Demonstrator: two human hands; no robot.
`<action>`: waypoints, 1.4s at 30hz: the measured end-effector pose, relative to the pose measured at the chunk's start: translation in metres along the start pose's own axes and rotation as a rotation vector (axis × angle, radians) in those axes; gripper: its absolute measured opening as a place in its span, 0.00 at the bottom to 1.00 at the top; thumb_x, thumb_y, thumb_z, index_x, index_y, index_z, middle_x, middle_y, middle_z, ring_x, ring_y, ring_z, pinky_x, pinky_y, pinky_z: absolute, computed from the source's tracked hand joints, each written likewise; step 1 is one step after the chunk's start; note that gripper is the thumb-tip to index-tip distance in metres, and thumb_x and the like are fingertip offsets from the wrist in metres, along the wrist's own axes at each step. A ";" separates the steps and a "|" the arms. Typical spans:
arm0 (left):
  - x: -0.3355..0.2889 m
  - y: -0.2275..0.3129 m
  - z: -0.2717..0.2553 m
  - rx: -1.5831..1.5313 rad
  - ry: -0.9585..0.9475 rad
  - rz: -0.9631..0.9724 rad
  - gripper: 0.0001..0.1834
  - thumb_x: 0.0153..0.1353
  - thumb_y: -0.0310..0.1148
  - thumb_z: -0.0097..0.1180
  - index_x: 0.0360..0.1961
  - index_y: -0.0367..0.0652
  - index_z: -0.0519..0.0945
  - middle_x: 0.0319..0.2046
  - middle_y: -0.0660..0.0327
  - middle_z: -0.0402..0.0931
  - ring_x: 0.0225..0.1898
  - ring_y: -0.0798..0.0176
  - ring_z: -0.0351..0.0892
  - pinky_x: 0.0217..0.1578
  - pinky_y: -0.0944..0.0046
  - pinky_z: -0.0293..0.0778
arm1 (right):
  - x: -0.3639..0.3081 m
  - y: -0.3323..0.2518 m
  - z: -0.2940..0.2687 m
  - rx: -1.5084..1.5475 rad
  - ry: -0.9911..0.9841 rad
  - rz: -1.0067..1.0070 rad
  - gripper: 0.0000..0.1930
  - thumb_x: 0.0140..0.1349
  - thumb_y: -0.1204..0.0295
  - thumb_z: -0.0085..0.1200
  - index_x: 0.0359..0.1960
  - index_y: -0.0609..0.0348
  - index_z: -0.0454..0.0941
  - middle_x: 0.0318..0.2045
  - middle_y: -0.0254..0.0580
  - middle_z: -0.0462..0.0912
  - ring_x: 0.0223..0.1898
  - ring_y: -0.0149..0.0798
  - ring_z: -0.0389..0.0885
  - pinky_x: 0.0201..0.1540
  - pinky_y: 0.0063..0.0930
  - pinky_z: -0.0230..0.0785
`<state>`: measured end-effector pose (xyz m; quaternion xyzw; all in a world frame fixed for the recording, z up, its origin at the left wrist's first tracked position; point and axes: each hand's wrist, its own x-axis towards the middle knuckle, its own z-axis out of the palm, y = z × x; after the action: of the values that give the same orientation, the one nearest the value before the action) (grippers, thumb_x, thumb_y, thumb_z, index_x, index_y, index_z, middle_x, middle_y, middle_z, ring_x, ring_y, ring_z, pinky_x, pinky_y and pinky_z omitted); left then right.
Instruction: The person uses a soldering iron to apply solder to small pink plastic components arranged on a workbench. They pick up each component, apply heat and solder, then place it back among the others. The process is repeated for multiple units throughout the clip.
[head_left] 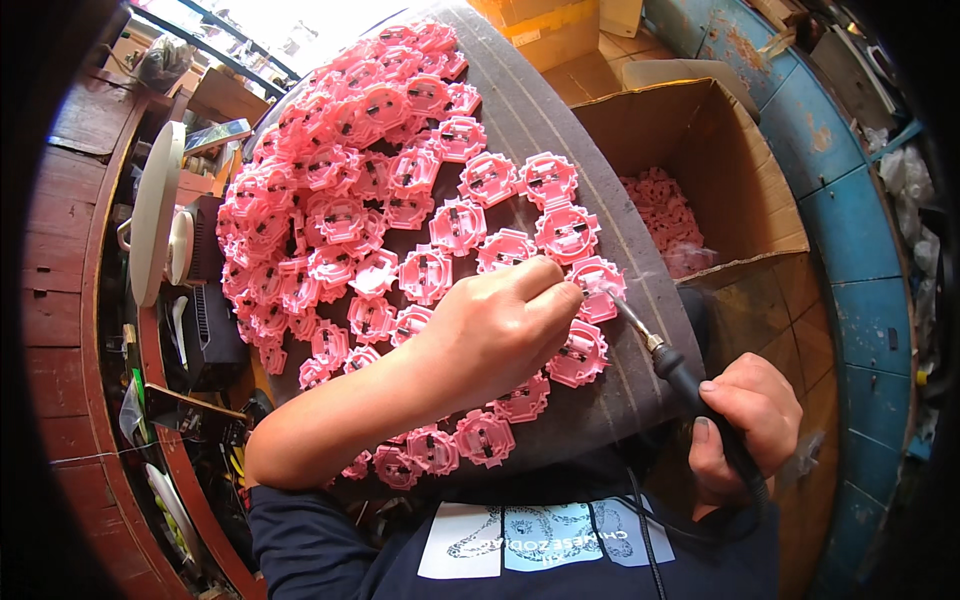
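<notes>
My right hand (745, 425) is wrapped round the black handle of a soldering iron (682, 382). The iron's metal tip points up and left and reaches a pink plastic part (597, 289) near the right edge of the grey cloth-covered board (640, 375). Beside that part, my left hand (515, 315) is closed in a pinch; what its fingertips hold, if anything, is hidden. A wisp of smoke seems to show at the tip. More pink parts with small black pieces inside, such as the pink part (578, 353) just below, lie around my left hand and forearm.
A large heap of similar pink parts (330, 170) covers the board's left and far side. Right of the board stands an open cardboard box (745, 160) holding more pink pieces (660, 205). Blue cabinets (850, 240) line the right; a cluttered wooden shelf (100, 250) runs along the left.
</notes>
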<state>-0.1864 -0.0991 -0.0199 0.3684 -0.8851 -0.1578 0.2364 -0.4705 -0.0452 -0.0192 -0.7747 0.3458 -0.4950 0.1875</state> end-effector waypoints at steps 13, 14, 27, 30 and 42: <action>-0.018 0.017 -0.012 -0.050 -0.029 0.042 0.12 0.57 0.19 0.69 0.42 0.37 0.83 0.34 0.56 0.78 0.29 0.52 0.82 0.29 0.55 0.79 | -0.012 -0.010 -0.006 0.023 0.026 -0.020 0.17 0.43 0.75 0.65 0.40 0.62 0.84 0.23 0.42 0.80 0.19 0.42 0.76 0.23 0.34 0.69; -0.019 0.018 -0.011 -0.054 -0.030 0.040 0.12 0.57 0.19 0.69 0.42 0.37 0.83 0.34 0.56 0.78 0.30 0.52 0.82 0.29 0.56 0.79 | -0.013 -0.011 -0.007 0.026 0.017 -0.015 0.18 0.43 0.75 0.65 0.40 0.62 0.84 0.23 0.42 0.80 0.19 0.42 0.77 0.24 0.34 0.69; -0.026 0.018 -0.003 -0.046 -0.060 0.083 0.13 0.55 0.21 0.70 0.41 0.37 0.82 0.35 0.56 0.79 0.31 0.53 0.84 0.30 0.56 0.81 | -0.022 -0.013 -0.012 0.062 -0.047 0.015 0.17 0.43 0.72 0.67 0.38 0.59 0.86 0.24 0.41 0.83 0.21 0.43 0.79 0.29 0.37 0.74; -0.027 0.019 -0.005 -0.039 -0.084 0.079 0.13 0.54 0.21 0.71 0.41 0.38 0.82 0.36 0.55 0.80 0.31 0.52 0.84 0.30 0.55 0.81 | -0.023 -0.013 -0.013 0.073 -0.058 0.013 0.16 0.44 0.72 0.67 0.38 0.59 0.86 0.24 0.41 0.83 0.22 0.43 0.79 0.31 0.37 0.74; -0.031 0.018 -0.002 -0.048 -0.085 0.064 0.15 0.54 0.21 0.71 0.43 0.38 0.82 0.37 0.55 0.80 0.33 0.51 0.85 0.31 0.55 0.81 | -0.025 -0.012 -0.010 0.066 -0.073 0.009 0.16 0.42 0.72 0.67 0.37 0.58 0.86 0.25 0.41 0.83 0.22 0.44 0.80 0.32 0.38 0.76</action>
<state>-0.1768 -0.0646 -0.0190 0.3270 -0.9017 -0.1870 0.2122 -0.4817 -0.0188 -0.0231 -0.7841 0.3256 -0.4766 0.2280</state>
